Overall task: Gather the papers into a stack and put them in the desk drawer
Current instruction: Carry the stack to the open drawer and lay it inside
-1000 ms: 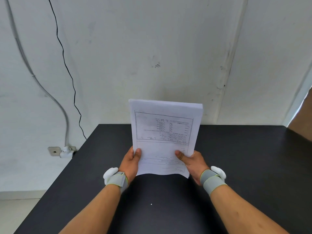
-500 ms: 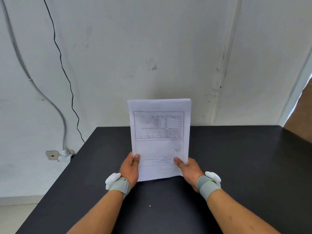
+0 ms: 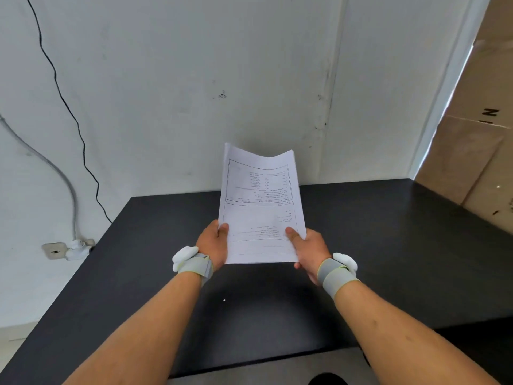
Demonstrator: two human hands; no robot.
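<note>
The person is wearing no sleeves, both forearms showing bare. A grey wristband [image 3: 197, 267] edged in yellow-green is wrapping the left wrist, a white rounded pod [image 3: 183, 256] sitting on it. The right wristband [image 3: 334, 275] and its pod [image 3: 345, 262] are matching.

Paper stack [image 3: 261, 207]: its top edge, flat a second ago, now sags in the middle, and it leans slightly right. My left hand [image 3: 212, 244] and right hand [image 3: 308, 251] sit further right above the worktop [image 3: 388, 245] than before. View: swung right; cardboard [image 3: 472, 151] now fills the right edge, and the worktop's near edge now shows at the bottom.
</note>
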